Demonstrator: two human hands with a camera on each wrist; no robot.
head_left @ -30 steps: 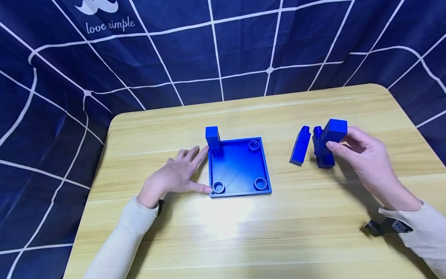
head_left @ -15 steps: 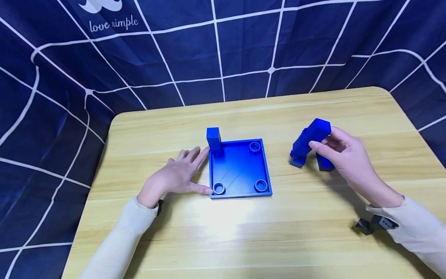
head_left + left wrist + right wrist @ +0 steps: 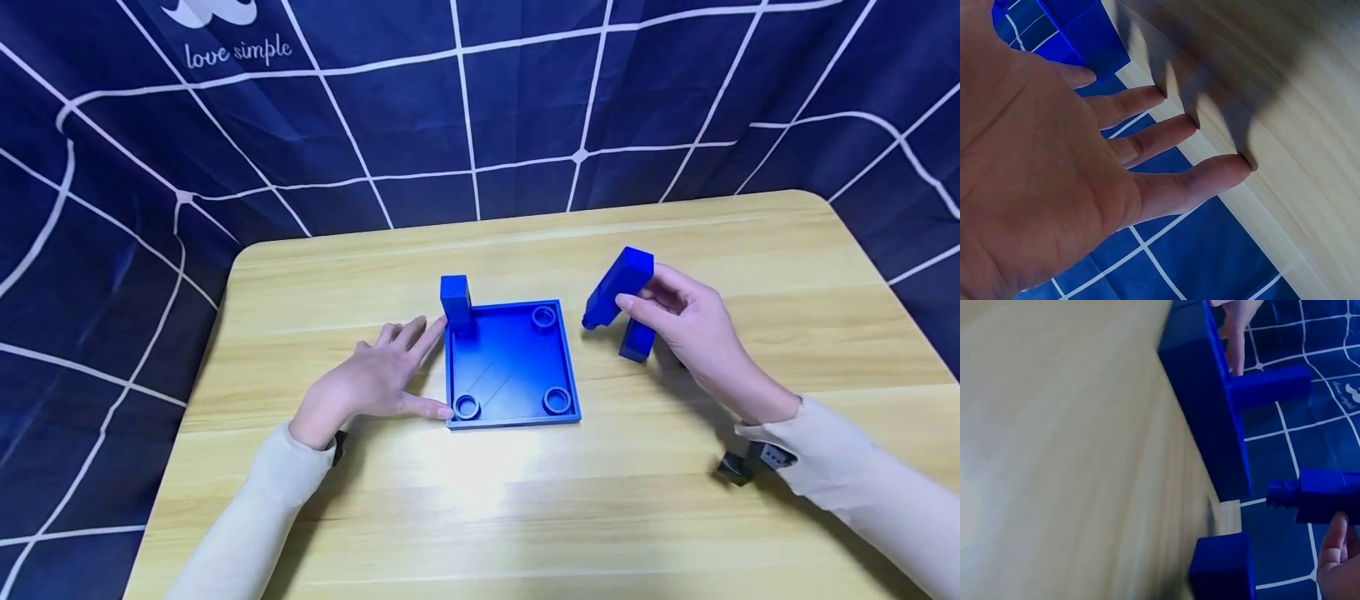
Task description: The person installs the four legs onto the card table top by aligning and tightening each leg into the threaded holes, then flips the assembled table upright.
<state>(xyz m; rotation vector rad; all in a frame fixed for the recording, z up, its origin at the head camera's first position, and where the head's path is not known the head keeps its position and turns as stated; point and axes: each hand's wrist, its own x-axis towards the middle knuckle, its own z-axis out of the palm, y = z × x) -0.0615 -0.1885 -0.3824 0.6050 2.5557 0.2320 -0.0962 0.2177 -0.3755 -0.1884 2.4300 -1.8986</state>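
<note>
A square blue base (image 3: pixel 510 358) with a raised rim lies on the table, round sockets showing at three corners. At its far left corner a blue square leg (image 3: pixel 455 300) stands upright. My left hand (image 3: pixel 371 379), fingers spread, touches the base's left side with thumb and forefinger. Between thumb and fingers my right hand (image 3: pixel 690 325) pinches another blue leg (image 3: pixel 622 283), tilted, its threaded end (image 3: pixel 1282 494) pointing down and left toward the base. Below it a further leg (image 3: pixel 637 340) lies on the table, partly covered by the right hand and the held leg.
The wooden table (image 3: pixel 480 517) has rounded far corners. A dark blue cloth (image 3: pixel 525 108) with white grid lines hangs behind it and along both sides. A black wrist device (image 3: pixel 753 462) sits at the right cuff.
My right hand has carried the held leg left, from above the lying legs toward the base, tipping its threaded end down-left. My left hand stays at the base.
</note>
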